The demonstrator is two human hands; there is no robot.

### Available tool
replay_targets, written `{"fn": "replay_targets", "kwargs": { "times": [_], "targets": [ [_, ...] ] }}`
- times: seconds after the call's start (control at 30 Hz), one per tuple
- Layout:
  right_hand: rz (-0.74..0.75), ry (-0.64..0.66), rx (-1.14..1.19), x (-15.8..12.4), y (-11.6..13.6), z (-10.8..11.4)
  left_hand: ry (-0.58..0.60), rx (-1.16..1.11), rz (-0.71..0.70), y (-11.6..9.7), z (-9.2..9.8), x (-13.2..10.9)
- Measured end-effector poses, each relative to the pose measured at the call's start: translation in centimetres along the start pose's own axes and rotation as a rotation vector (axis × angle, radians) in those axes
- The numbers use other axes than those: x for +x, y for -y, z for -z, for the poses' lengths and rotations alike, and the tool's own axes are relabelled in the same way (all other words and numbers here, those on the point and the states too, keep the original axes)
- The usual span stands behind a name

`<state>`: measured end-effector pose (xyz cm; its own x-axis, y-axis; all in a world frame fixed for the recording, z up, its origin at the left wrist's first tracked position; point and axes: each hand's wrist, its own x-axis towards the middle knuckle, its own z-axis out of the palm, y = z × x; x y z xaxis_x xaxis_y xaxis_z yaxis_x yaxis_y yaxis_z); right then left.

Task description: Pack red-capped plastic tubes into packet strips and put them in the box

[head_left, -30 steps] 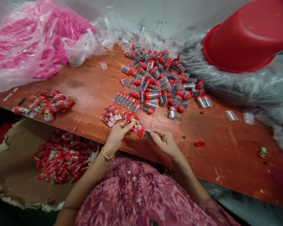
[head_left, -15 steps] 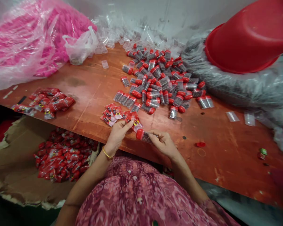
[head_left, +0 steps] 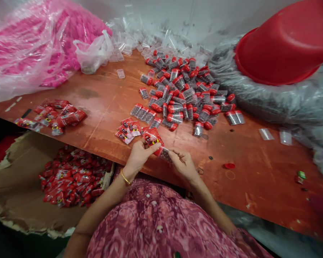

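Left hand (head_left: 141, 154) — pinched on printed red card (head_left: 152, 134); right hand (head_left: 183, 163) — fingers closed on red-capped container (head_left: 164, 154); similar containers (head_left: 188, 94) beyond hands.

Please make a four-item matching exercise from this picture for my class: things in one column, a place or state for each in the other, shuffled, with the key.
1. Left hand
2. Right hand
3. Red tub
4. Cardboard box

A. On a bulging plastic bag
B. Pinching a red printed card
C. Below the tabletop, holding red packets
D. Holding a clear container

Pairs: 1-B, 2-D, 3-A, 4-C
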<state>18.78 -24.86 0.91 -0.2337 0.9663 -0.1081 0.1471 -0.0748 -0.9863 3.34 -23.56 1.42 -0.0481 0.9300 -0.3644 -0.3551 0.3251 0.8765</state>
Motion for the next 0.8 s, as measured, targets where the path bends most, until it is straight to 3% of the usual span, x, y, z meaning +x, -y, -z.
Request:
{"fn": "replay_targets", "kwargs": {
  "times": [0.2,0.4,0.67,0.8],
  "targets": [
    [0.065,-0.109,-0.01,-0.1,-1.2,-0.7,-0.003,-0.054,0.063,1.0,-0.5,-0.4],
    [0.074,-0.233,-0.043,0.2,-1.5,-2.5,-0.139,-0.2,0.09,1.2,-1.7,-0.7],
    [0.089,-0.157,-0.026,1.4,-1.6,-3.9,-0.088,-0.285,0.088,0.6,-0.9,-0.3],
    [-0.002,-0.116,0.047,1.7,-1.8,-4.3,-0.082,-0.25,0.028,1.2,-0.3,0.0]
  ]
}}
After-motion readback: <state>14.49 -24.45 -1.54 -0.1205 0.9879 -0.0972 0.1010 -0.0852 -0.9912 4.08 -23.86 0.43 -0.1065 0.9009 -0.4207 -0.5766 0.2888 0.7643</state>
